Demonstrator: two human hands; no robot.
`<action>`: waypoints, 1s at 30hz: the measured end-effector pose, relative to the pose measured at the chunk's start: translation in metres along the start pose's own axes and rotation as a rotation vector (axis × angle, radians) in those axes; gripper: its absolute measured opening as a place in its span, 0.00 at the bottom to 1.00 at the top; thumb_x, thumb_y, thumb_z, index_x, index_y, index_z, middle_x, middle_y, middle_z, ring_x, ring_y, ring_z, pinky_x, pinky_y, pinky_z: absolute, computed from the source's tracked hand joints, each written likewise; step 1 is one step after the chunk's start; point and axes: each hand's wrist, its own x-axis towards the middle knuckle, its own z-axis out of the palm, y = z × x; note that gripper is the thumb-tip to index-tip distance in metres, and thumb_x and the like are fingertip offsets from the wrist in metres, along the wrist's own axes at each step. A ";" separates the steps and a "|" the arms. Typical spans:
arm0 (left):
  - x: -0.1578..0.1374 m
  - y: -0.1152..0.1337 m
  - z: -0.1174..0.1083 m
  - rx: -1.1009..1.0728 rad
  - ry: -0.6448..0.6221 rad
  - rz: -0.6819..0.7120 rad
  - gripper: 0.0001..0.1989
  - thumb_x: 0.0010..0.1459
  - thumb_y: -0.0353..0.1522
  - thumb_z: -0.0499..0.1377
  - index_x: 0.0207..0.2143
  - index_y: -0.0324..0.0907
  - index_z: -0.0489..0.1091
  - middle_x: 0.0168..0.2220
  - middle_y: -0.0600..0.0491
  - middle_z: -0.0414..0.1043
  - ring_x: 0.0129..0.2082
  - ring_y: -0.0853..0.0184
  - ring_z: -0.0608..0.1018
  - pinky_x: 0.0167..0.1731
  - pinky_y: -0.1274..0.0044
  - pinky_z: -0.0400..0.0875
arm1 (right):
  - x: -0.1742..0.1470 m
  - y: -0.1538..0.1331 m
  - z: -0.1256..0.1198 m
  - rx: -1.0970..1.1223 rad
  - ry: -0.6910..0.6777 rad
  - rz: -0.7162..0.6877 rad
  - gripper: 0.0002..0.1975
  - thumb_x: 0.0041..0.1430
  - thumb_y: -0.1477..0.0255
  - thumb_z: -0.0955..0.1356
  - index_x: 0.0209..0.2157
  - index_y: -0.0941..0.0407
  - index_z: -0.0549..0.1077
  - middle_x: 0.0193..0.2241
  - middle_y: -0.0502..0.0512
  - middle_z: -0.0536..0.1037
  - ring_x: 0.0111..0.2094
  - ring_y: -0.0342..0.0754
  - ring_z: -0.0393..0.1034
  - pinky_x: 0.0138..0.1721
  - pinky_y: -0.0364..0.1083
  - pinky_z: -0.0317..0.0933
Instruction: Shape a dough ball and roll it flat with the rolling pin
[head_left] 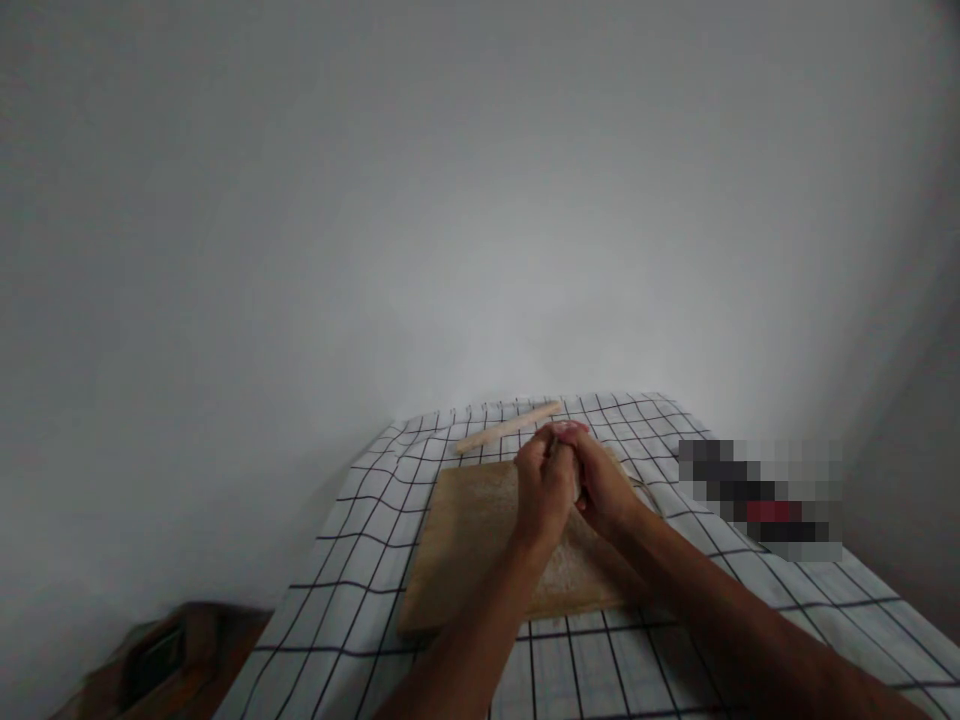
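My left hand [547,475] and my right hand [604,480] meet above the right part of a wooden board [469,530]. The fingers of both are curled closed, pressed together around something pale. Only a whitish sliver of it [577,478] shows between the palms, so I cannot make out what it is. A pink and white patch [568,427] shows just past the fingertips, mostly hidden by them. White powder [559,575] is dusted over the board beneath my hands. Behind the board lies a pale wooden rolling pin [506,428], slanting up to the right.
A white cloth with dark grid lines [352,560] covers the table. Part of a thin curved rim [649,495] lies right of my wrist. A pixelated dark and red patch [761,500] is at the right edge. Brown furniture [180,650] stands low left; a wall [480,200] rises behind.
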 end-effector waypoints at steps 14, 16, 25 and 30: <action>0.008 -0.008 -0.004 -0.185 0.064 -0.383 0.26 0.56 0.53 0.60 0.39 0.38 0.78 0.30 0.48 0.78 0.22 0.68 0.75 0.16 0.79 0.59 | 0.006 0.008 -0.004 0.036 -0.015 0.100 0.24 0.55 0.46 0.70 0.33 0.54 0.74 0.17 0.47 0.68 0.17 0.42 0.55 0.17 0.43 0.44; 0.009 -0.004 -0.004 -0.223 0.057 -0.442 0.25 0.56 0.50 0.59 0.40 0.37 0.77 0.30 0.48 0.78 0.19 0.69 0.73 0.14 0.80 0.55 | 0.006 0.010 -0.004 0.035 -0.024 0.115 0.24 0.55 0.46 0.70 0.31 0.54 0.73 0.17 0.46 0.67 0.17 0.41 0.54 0.16 0.42 0.41; 0.009 -0.004 -0.004 -0.494 -0.048 -0.499 0.09 0.55 0.38 0.66 0.36 0.44 0.76 0.37 0.51 0.79 0.35 0.65 0.79 0.28 0.77 0.71 | 0.016 0.009 -0.014 0.153 -0.009 0.106 0.24 0.57 0.46 0.68 0.38 0.53 0.77 0.37 0.55 0.81 0.40 0.52 0.76 0.41 0.48 0.69; 0.010 -0.004 -0.010 -0.490 -0.121 -0.509 0.09 0.53 0.37 0.68 0.34 0.43 0.75 0.34 0.51 0.79 0.34 0.64 0.79 0.30 0.74 0.72 | 0.016 0.009 -0.018 0.181 -0.008 0.120 0.24 0.58 0.47 0.69 0.41 0.53 0.77 0.40 0.56 0.81 0.43 0.53 0.76 0.47 0.51 0.68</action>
